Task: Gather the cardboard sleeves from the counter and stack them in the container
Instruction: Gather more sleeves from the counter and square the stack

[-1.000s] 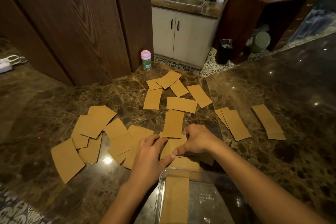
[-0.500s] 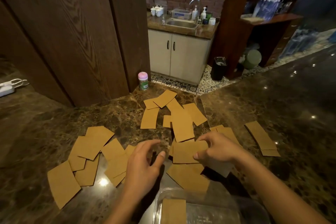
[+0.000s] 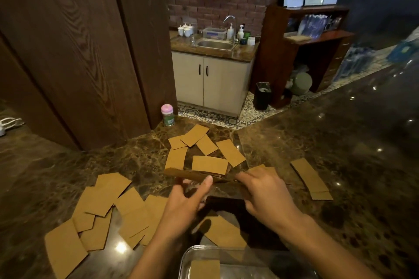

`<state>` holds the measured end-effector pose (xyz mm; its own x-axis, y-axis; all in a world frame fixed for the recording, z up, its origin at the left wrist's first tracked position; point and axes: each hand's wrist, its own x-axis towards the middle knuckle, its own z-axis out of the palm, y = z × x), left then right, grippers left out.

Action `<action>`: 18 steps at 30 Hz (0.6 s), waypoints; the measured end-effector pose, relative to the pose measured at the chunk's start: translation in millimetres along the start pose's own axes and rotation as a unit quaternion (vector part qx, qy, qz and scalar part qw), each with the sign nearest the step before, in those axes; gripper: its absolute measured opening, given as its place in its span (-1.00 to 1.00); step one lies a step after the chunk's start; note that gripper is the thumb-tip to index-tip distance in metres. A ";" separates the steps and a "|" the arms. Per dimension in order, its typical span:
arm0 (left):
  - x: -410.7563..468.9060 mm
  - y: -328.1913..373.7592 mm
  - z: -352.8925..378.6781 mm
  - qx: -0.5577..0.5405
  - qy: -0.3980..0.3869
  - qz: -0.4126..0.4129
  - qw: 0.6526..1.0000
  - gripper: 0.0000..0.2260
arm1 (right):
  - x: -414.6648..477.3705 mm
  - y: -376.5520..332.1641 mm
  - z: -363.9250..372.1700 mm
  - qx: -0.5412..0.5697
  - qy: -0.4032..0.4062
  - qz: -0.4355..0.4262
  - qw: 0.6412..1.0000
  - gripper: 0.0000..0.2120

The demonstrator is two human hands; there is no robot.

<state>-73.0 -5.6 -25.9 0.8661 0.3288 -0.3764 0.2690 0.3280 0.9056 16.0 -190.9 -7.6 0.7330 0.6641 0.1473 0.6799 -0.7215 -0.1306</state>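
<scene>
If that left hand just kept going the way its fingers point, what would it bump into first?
The left hand grips the bundle of sleeves. Beyond it, probably the flat sleeve on the counter, though the hand looks raised and might pass over it.

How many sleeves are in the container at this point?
1. One sleeve lies flat at the left of the container, cut off by the frame's bottom edge. More may lie under it or out of frame.
</scene>
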 end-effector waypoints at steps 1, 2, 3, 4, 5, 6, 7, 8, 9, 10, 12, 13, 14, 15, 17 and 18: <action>0.1 2.0 3.6 -0.075 0.001 -0.016 0.997 -0.19 | -1.5 -1.8 1.0 0.000 0.026 0.002 1.000 -0.60; -0.4 4.8 7.7 -0.136 0.008 -0.024 0.990 -0.21 | -2.7 -4.1 2.0 -0.001 0.046 0.003 0.999 -0.57; -1.2 7.2 11.8 -0.179 0.021 -0.025 0.983 -0.21 | -3.5 -6.4 3.7 -0.005 0.065 -0.002 0.998 -0.55; -3.0 11.1 15.6 -0.212 0.032 -0.022 0.977 -0.21 | -4.1 -9.0 5.0 -0.008 0.082 -0.013 0.997 -0.53; -2.2 13.6 17.5 -0.239 0.044 -0.018 0.970 -0.20 | -4.4 -11.8 5.5 -0.005 0.096 -0.025 0.995 -0.51; -1.4 16.8 19.6 -0.269 0.050 -0.014 0.962 -0.24 | -5.0 -14.1 4.8 0.003 0.107 -0.033 0.994 -0.50; 0.2 20.0 20.1 -0.303 0.057 -0.010 0.951 -0.35 | -5.6 -14.7 4.8 0.012 0.116 -0.039 0.992 -0.48; 1.6 24.2 20.3 -0.334 0.064 -0.004 0.940 -0.47 | -6.1 -14.1 4.3 0.019 0.126 -0.040 0.991 -0.48; 3.3 28.0 19.0 -0.356 0.079 0.001 0.931 -0.55 | -6.9 -12.5 2.2 0.026 0.137 -0.037 0.990 -0.48; 5.0 31.2 16.9 -0.371 0.097 0.010 0.923 -0.57 | -8.3 -10.5 -0.4 0.036 0.146 -0.032 0.988 -0.48; 10.2 32.5 8.9 -0.400 0.120 0.021 0.908 -0.55 | -11.0 -7.0 -6.3 0.049 0.167 -0.021 0.984 -0.48; 11.0 32.4 5.4 -0.409 0.123 0.025 0.904 -0.55 | -12.2 -6.4 -9.4 0.051 0.179 -0.019 0.982 -0.47; 11.6 31.7 3.0 -0.410 0.125 0.025 0.903 -0.55 | -13.4 -6.9 -12.9 0.054 0.190 -0.020 0.980 -0.46; 11.2 31.4 2.9 -0.405 0.122 0.024 0.906 -0.56 | -13.9 -8.1 -15.7 0.055 0.200 -0.021 0.978 -0.46; 9.2 30.8 6.1 -0.387 0.115 0.021 0.915 -0.59 | -12.7 -12.7 -19.2 0.056 0.216 -0.029 0.974 -0.46; 9.4 30.2 8.0 -0.378 0.116 0.025 0.918 -0.60 | -11.5 -14.9 -20.5 0.056 0.221 -0.032 0.973 -0.47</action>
<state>-53.3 0.2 -0.5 0.7332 0.5113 -0.4483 -0.2147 0.7996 0.5608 -3.0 -191.7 12.8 0.6265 0.5388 0.5632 0.7394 -0.6394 -0.2108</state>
